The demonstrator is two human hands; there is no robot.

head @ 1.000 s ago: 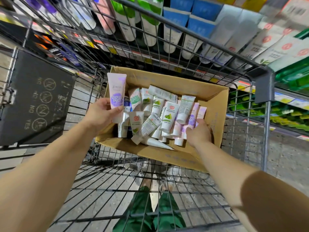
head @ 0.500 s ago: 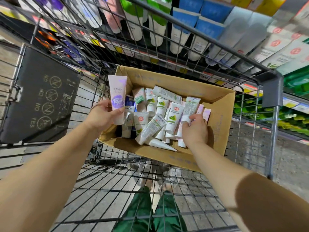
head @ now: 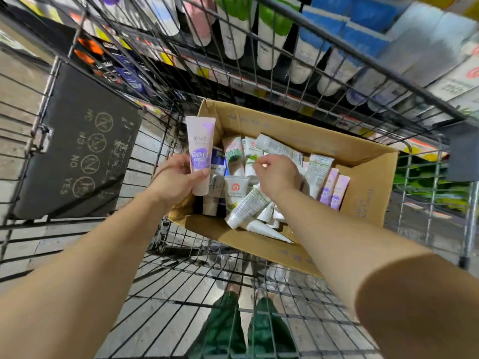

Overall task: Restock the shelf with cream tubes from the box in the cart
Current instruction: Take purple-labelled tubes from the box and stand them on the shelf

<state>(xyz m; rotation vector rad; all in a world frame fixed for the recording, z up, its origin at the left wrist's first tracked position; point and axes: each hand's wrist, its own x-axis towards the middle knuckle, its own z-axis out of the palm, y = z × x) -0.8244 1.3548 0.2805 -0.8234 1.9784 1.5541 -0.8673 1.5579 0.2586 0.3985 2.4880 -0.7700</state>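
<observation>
Left hand (head: 173, 183) grips pink tube (head: 200, 154) upright, cap down; right hand (head: 277, 174) curled, grip unclear.

Grey tiled floor (head: 23, 242) beneath the wire mesh; dark panel (head: 77, 151) with "NO/YES" symbols left of the grip.

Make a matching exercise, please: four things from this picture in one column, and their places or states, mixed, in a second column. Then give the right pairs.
Things:
1. pink tube with purple label
2. cardboard box
3. right hand
4. two pink-purple tubes

Places or states:
A. stands open inside the wire cart
B. reaches over the loose tubes in the box
C. held upright by the left hand
D. lean near the box's right wall

Pairs: 1-C, 2-A, 3-B, 4-D
</observation>
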